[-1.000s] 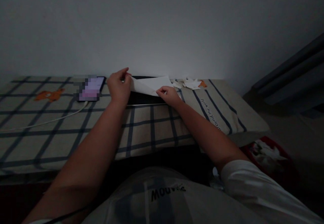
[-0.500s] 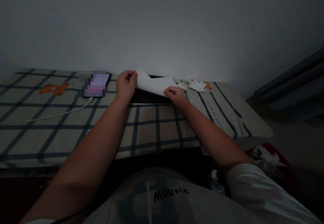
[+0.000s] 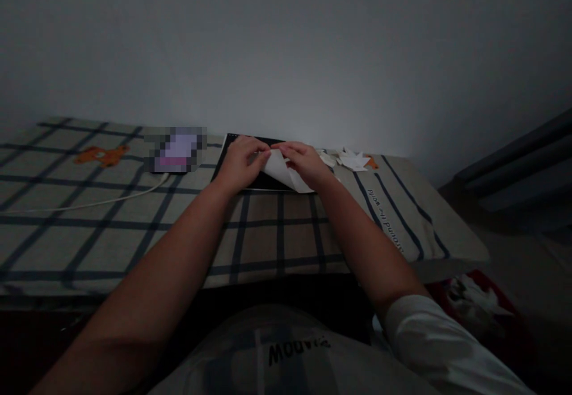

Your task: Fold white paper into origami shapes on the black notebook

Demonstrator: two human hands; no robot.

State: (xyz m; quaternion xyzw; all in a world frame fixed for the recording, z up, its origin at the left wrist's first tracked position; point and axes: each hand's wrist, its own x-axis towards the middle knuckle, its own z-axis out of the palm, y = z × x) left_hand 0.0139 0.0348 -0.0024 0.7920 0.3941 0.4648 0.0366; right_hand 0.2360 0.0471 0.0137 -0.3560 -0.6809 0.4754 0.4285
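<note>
Between my two hands is a folded sheet of white paper (image 3: 282, 170), one corner of it pointing down to the right. My left hand (image 3: 243, 162) pinches its upper left part. Close beside it, my right hand (image 3: 306, 161) grips the upper edge, the fingertips of both hands almost meeting. Part of the sheet is hidden behind my right fingers. Beneath the paper lies a flat black pad or notebook (image 3: 230, 143) with a pale edge. Several torn or folded white paper pieces (image 3: 353, 159) lie just right of my right hand.
A checked cloth (image 3: 277, 237) covers the table against the wall. To the left, a phone (image 3: 176, 151) has a white cable (image 3: 111, 199) plugged in. Orange bear figures are printed on the cloth. A red bin (image 3: 504, 288) with crumpled white paper stands low at the right.
My left hand has moved right, bringing its fingertips close to my right hand's. The paper, stretched wide before, is now bunched between them with a corner hanging down. The view has shifted slightly.
</note>
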